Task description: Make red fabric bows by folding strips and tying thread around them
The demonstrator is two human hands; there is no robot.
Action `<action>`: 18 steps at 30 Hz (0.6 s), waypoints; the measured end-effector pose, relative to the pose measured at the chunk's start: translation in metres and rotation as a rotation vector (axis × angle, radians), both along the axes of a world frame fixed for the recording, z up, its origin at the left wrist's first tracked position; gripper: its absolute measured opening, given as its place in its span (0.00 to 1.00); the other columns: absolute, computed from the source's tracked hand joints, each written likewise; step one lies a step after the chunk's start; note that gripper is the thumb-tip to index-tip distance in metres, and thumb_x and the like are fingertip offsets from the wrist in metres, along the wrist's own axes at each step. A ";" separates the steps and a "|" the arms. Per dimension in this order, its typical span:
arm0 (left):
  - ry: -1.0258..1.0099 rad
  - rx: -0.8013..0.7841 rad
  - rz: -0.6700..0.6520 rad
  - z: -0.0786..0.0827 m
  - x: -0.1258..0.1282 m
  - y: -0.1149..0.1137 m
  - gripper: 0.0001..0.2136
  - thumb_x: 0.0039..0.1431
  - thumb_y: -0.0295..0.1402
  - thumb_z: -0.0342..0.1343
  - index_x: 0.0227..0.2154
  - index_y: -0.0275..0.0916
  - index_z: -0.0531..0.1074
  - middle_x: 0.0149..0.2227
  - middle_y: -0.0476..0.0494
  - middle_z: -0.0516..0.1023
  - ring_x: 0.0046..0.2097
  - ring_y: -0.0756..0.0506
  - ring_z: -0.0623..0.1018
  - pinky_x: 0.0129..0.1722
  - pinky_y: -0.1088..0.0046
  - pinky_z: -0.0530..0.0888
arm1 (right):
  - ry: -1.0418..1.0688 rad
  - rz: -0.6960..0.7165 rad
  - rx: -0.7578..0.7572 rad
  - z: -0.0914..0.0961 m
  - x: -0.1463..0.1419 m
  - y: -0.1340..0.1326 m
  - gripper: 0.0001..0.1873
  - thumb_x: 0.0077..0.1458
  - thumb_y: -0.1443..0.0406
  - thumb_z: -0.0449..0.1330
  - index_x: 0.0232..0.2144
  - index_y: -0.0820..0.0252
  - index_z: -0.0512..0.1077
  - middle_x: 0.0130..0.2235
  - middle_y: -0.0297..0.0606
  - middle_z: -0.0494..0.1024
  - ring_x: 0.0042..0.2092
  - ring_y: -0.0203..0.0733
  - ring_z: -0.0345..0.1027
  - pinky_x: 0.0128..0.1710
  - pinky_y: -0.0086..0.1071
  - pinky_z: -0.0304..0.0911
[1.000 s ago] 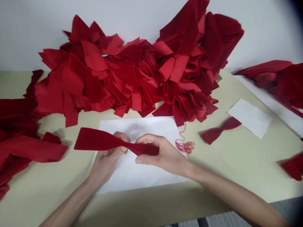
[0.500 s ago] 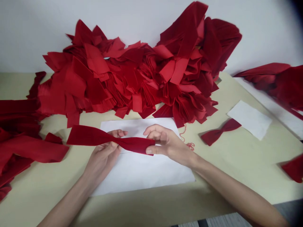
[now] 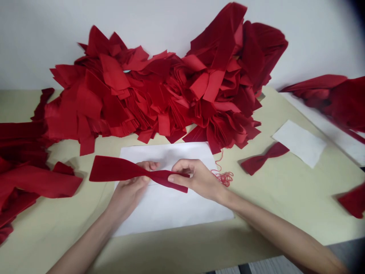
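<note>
A strip of dark red velvet (image 3: 114,169) crosses a white paper sheet (image 3: 173,213), pinched narrow near its middle into a bow-like shape. My left hand (image 3: 131,188) grips it at the pinch, with the wide left end sticking out past my fingers. My right hand (image 3: 196,179) holds the shorter right part between thumb and fingers. The two hands are close together, and the fabric hides part of my left fingers. A small tangle of red thread (image 3: 222,177) lies just right of my right hand, at the paper's edge.
A large heap of red fabric pieces (image 3: 154,91) rises against the white wall behind the cream table (image 3: 256,224). More red strips (image 3: 28,179) lie at left. A finished-looking red bow (image 3: 264,159) and a white sheet (image 3: 299,144) lie at right.
The strip's left end has shifted right and my hands have drawn closer together. The fabric at the middle now looks more tightly pinched, and the thread tangle shows more fully.
</note>
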State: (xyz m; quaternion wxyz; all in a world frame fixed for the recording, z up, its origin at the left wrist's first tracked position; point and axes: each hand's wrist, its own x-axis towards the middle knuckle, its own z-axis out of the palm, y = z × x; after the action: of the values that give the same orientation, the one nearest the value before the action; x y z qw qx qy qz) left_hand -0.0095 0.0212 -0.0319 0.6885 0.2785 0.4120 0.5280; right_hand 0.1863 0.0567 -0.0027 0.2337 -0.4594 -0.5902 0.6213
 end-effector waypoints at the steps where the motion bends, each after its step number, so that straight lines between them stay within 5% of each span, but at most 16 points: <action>1: -0.031 -0.031 -0.004 0.000 0.002 0.000 0.05 0.48 0.30 0.65 0.27 0.39 0.74 0.36 0.44 0.74 0.50 0.41 0.71 0.52 0.65 0.67 | -0.047 -0.006 0.086 0.001 0.001 -0.001 0.07 0.50 0.61 0.62 0.28 0.60 0.70 0.28 0.30 0.72 0.29 0.32 0.63 0.32 0.29 0.60; 9: -0.146 -0.091 -0.023 0.002 0.005 0.002 0.05 0.51 0.30 0.64 0.25 0.38 0.74 0.34 0.48 0.72 0.41 0.47 0.74 0.47 0.68 0.71 | -0.077 0.045 0.253 0.017 0.010 0.016 0.08 0.57 0.60 0.56 0.35 0.59 0.70 0.37 0.35 0.74 0.39 0.36 0.69 0.44 0.34 0.64; 18: -0.152 -0.080 -0.137 -0.002 0.002 -0.002 0.04 0.53 0.30 0.63 0.32 0.38 0.76 0.30 0.48 0.72 0.34 0.52 0.71 0.37 0.76 0.68 | -0.032 0.068 0.224 0.020 0.000 0.020 0.08 0.58 0.63 0.56 0.31 0.60 0.72 0.34 0.35 0.76 0.37 0.36 0.69 0.42 0.34 0.63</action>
State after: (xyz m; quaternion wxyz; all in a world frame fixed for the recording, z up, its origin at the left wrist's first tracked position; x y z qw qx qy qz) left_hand -0.0075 0.0195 -0.0343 0.7629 0.2375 0.3593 0.4822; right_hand 0.1863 0.0767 0.0169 0.2528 -0.4201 -0.6747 0.5517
